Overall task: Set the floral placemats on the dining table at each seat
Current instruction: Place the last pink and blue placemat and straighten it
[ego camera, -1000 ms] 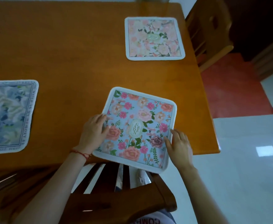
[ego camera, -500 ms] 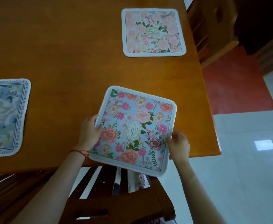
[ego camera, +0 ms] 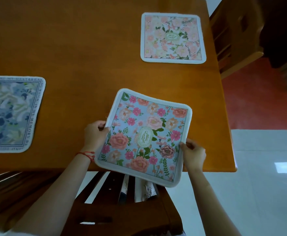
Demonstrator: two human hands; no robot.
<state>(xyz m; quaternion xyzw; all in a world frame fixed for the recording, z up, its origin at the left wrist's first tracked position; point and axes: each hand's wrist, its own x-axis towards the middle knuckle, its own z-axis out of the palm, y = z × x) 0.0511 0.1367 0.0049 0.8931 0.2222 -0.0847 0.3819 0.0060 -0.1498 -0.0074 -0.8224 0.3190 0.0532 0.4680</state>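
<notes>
The wooden table (ego camera: 88, 48) fills most of your view, its right edge running down to a corner near your right wrist. Beyond that edge you see a red floor patch (ego camera: 258, 99) and pale tiles (ego camera: 258, 184), with a light wooden chair (ego camera: 238, 40) pushed up against the far right side. Directly below you, a dark slatted chair (ego camera: 122, 210) stands tucked at the near edge, between your forearms.

3 mats are in view. A blue-grey mat (ego camera: 12, 114) with lettering round its border lies flat at the left, partly cut off by the frame. A pale pink mat (ego camera: 172, 37) lies flat at the far right, in front of the light chair. The bright floral mat (ego camera: 144, 137) is in your hands, turned askew, its near corner hanging past the table edge over the dark chair.

Your left hand (ego camera: 94, 135) pinches the floral mat's left edge, thumb on top. Your right hand (ego camera: 193, 154) pinches its right edge, fingers curled round the rim. A red string (ego camera: 86, 155) circles your left wrist.
</notes>
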